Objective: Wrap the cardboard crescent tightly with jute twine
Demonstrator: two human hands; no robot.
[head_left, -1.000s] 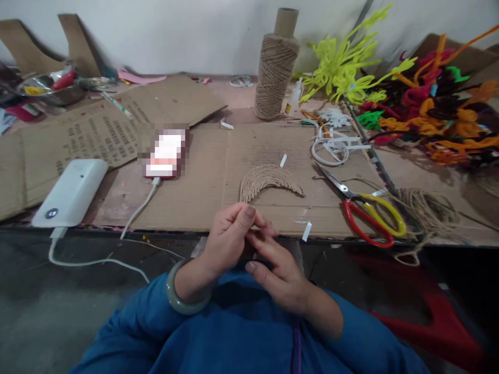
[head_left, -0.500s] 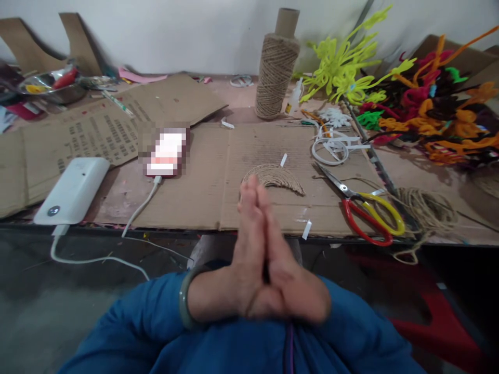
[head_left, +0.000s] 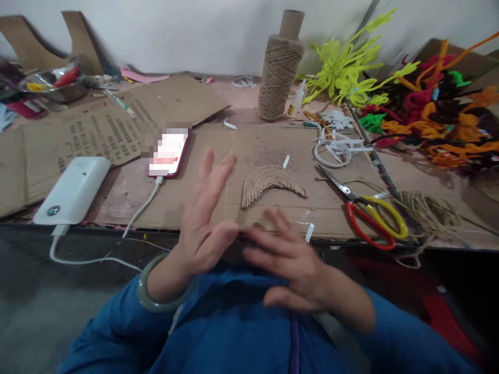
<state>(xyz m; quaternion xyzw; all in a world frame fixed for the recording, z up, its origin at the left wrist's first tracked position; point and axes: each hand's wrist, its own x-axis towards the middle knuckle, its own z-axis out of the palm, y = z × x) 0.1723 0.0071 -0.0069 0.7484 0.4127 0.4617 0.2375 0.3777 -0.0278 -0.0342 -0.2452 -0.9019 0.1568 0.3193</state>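
Observation:
My left hand (head_left: 205, 221) is raised at the table's front edge, fingers stretched up and nothing in it. To its right my right hand (head_left: 294, 259), slightly blurred, has its fingers spread and holds nothing. The hands are apart. Just beyond them a crescent of coiled twine (head_left: 271, 179) lies on the flat cardboard (head_left: 210, 182), touched by neither hand. A small white strip (head_left: 286, 161) lies behind the crescent. Scissors with red and yellow handles (head_left: 353, 197) rest to the right, blades partly apart.
A twine spool (head_left: 280, 75) stands at the back. On the left are a phone (head_left: 169, 153) and a white power bank (head_left: 74, 189) with cables. Loose twine (head_left: 429, 213), white strips (head_left: 333, 150) and bright fuzzy flowers (head_left: 346, 70) lie right.
My hands were pressed palm to palm and have come apart, the left moving left and the right moving right. The twine crescent now shows whole.

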